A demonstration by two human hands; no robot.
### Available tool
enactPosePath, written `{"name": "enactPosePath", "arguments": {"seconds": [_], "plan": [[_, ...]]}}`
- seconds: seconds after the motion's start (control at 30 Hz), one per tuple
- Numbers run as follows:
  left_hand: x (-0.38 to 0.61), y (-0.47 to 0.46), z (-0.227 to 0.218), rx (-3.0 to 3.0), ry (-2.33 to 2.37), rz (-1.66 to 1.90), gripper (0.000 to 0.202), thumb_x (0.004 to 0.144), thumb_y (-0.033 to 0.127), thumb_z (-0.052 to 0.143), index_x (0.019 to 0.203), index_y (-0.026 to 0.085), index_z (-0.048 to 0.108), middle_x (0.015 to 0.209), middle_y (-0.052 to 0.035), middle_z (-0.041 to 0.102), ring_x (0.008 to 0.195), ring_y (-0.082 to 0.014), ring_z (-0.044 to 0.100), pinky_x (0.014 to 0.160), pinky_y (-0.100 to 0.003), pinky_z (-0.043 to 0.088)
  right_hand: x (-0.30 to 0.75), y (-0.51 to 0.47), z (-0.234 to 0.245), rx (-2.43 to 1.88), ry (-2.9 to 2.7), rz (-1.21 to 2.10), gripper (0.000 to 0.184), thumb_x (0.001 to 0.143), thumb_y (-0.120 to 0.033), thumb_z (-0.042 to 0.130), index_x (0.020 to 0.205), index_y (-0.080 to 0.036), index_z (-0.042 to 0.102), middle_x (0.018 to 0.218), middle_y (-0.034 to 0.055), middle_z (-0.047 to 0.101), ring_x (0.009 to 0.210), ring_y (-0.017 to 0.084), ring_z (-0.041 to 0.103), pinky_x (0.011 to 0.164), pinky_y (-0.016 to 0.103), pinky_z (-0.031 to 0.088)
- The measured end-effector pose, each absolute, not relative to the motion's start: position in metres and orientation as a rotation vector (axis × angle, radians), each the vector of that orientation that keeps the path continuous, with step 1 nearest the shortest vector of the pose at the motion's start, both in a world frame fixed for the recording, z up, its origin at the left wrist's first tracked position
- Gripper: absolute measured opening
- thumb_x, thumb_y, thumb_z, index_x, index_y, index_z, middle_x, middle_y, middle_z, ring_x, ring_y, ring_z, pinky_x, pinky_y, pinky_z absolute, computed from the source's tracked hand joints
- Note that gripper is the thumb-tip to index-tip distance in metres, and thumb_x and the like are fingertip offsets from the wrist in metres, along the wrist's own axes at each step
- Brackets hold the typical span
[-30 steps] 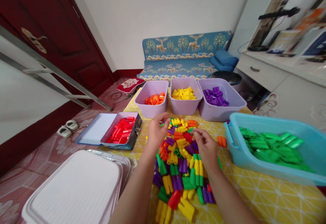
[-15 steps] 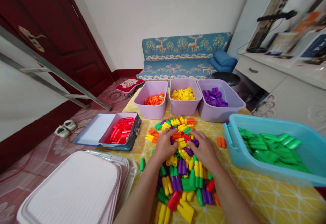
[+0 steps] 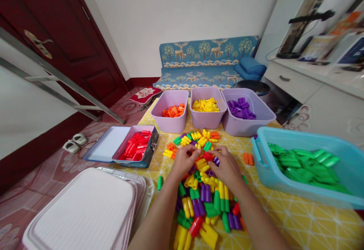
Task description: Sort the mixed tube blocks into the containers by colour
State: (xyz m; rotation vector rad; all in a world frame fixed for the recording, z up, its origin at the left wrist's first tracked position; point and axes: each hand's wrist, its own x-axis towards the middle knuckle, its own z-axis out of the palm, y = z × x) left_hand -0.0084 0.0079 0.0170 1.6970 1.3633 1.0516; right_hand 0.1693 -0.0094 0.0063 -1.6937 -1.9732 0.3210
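Note:
A mixed heap of plastic connector blocks (image 3: pixel 209 207), in yellow, green, purple, red and orange, lies in front of me. Over its upper middle, my left hand (image 3: pixel 184 162) has its thumb and fingers curled together; whatever is between them is hidden. Beside it, my right hand (image 3: pixel 227 168) is bent over the heap with thumb and forefinger apart. A red block (image 3: pixel 207 156) lies by its fingertips, and a purple block (image 3: pixel 216 161) shows under its palm.
Lilac bins hold orange blocks (image 3: pixel 174 110), yellow blocks (image 3: pixel 206 105) and purple blocks (image 3: pixel 241 109) at the back. At right stands a blue tub (image 3: pixel 301 193) of green blocks; at left, an open tin (image 3: pixel 149 153) of red blocks. Stacked lids (image 3: pixel 82 208) lie front left.
Both hands have shifted slightly within the heap, and my left fingers have drawn closer together. An orange block seen between the hands is no longer visible there. The view has moved slightly.

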Motion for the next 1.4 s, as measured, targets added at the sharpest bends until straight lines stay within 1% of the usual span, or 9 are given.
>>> {"name": "enactPosePath", "arguments": {"seconds": [0.13,0.33,0.43,0.57,0.7,0.87,1.03,1.23,1.4], "plan": [[-0.009,0.007,0.016,1.804,1.396,1.078,0.025,0.081,0.036,0.059,0.073,0.014,0.066,0.073,-0.0026,0.064,0.071,-0.0145,0.058,0.067,-0.024,0.043,0.169,-0.009,0.003,-1.654,-1.971,0.230,0.017,0.072,-0.024,0.065,0.087,-0.021,0.072,0.107,0.0096,0.058,0.102,0.027,0.053,0.093,0.041,0.043],[-0.010,0.003,0.019,1.878,1.236,0.922,0.034,0.080,0.036,0.063,0.109,0.019,0.066,0.101,-0.0053,0.071,0.093,-0.0193,0.065,0.085,-0.028,0.048,0.160,-0.011,0.010,-1.499,-1.961,0.254,0.009,0.076,-0.018,0.059,0.081,-0.020,0.066,0.096,0.0064,0.065,0.098,0.025,0.056,0.093,0.042,0.041],[-0.011,0.004,0.018,1.917,1.227,0.876,0.030,0.080,0.034,0.062,0.104,0.019,0.070,0.101,-0.0061,0.071,0.093,-0.0202,0.065,0.085,-0.029,0.049,0.156,-0.013,0.012,-1.464,-1.918,0.390,0.008,0.080,-0.020,0.056,0.083,-0.020,0.063,0.083,0.0041,0.067,0.086,0.022,0.060,0.085,0.039,0.045],[-0.011,0.007,0.013,1.922,1.273,0.933,0.022,0.077,0.026,0.065,0.097,0.019,0.073,0.093,-0.0060,0.072,0.088,-0.0189,0.065,0.081,-0.029,0.050,0.156,-0.012,0.007,-1.383,-1.752,0.590,0.018,0.082,-0.025,0.053,0.097,-0.020,0.062,0.093,0.0055,0.068,0.088,0.020,0.062,0.080,0.035,0.048],[-0.015,0.008,0.020,1.794,1.377,1.287,0.014,0.079,0.025,0.063,0.088,0.018,0.072,0.088,-0.0051,0.070,0.086,-0.0174,0.063,0.082,-0.030,0.049,0.160,-0.011,0.002,-1.356,-1.629,0.625,0.026,0.083,-0.030,0.054,0.105,-0.019,0.061,0.097,0.0074,0.066,0.089,0.021,0.062,0.082,0.036,0.048],[-0.044,0.005,0.051,1.557,1.686,1.999,0.020,0.086,0.030,0.057,0.097,0.017,0.067,0.091,-0.0050,0.065,0.082,-0.0142,0.059,0.074,-0.027,0.048,0.162,-0.010,0.001,-1.317,-1.553,0.646,0.024,0.084,-0.033,0.053,0.101,-0.018,0.061,0.095,0.0074,0.064,0.086,0.020,0.061,0.081,0.035,0.049],[-0.090,0.008,0.067,1.532,2.133,2.250,0.018,0.083,0.026,0.060,0.096,0.019,0.070,0.094,-0.0054,0.058,0.088,-0.0157,0.055,0.078,-0.028,0.045,0.162,-0.010,-0.001,-1.298,-1.558,0.661,0.022,0.085,-0.032,0.053,0.098,-0.018,0.063,0.097,0.0076,0.064,0.088,0.020,0.061,0.080,0.035,0.050],[-0.100,0.012,0.055,1.686,2.330,2.027,0.022,0.079,0.013,0.057,0.095,0.021,0.070,0.102,-0.0072,0.061,0.102,-0.0218,0.053,0.095,-0.040,0.038,0.162,-0.009,-0.003,-1.295,-1.561,0.639,0.021,0.085,-0.032,0.053,0.098,-0.018,0.063,0.099,0.0086,0.064,0.092,0.022,0.061,0.083,0.036,0.049],[-0.072,0.017,0.040,1.849,1.884,1.659,0.022,0.080,0.014,0.051,0.093,0.018,0.069,0.092,-0.0051,0.068,0.091,-0.0187,0.061,0.086,-0.033,0.047,0.166,-0.008,-0.005,-1.343,-1.631,0.435,0.020,0.083,-0.026,0.052,0.096,-0.017,0.063,0.102,0.0102,0.063,0.100,0.023,0.058,0.091,0.038,0.045]]}}
